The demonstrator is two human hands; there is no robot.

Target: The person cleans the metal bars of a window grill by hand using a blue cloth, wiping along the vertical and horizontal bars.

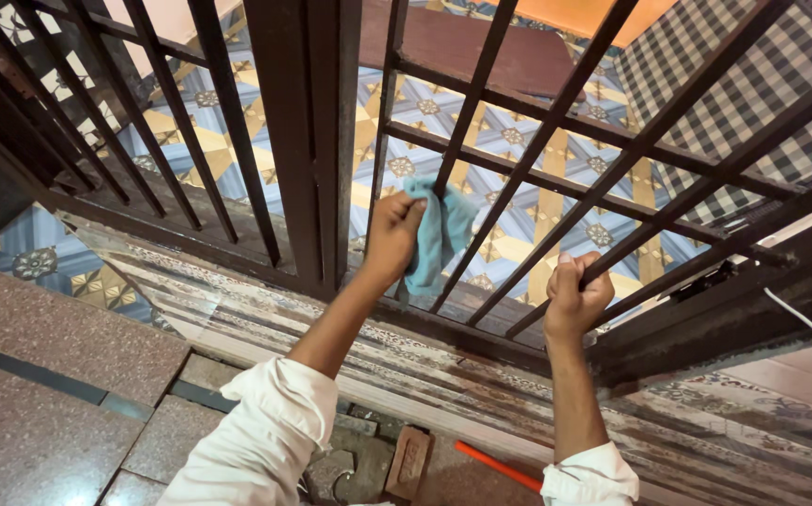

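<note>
Both hands at grille (556, 178): left (392, 234) clutches cloth (436, 230), right (573, 298) grips bar.

Both forearms reach up and forward, white sleeves pushed back; the left hand (393, 231) is clenched with fingers bunched, the right hand (574, 295) curled in a tight fist

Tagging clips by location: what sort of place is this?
Probably a home's entrance or veranda. A dark metal barred gate stands over patterned floor tiles, with a worn stone threshold below. The left hand presses a blue cloth to a bar; the right hand grips another.
</note>
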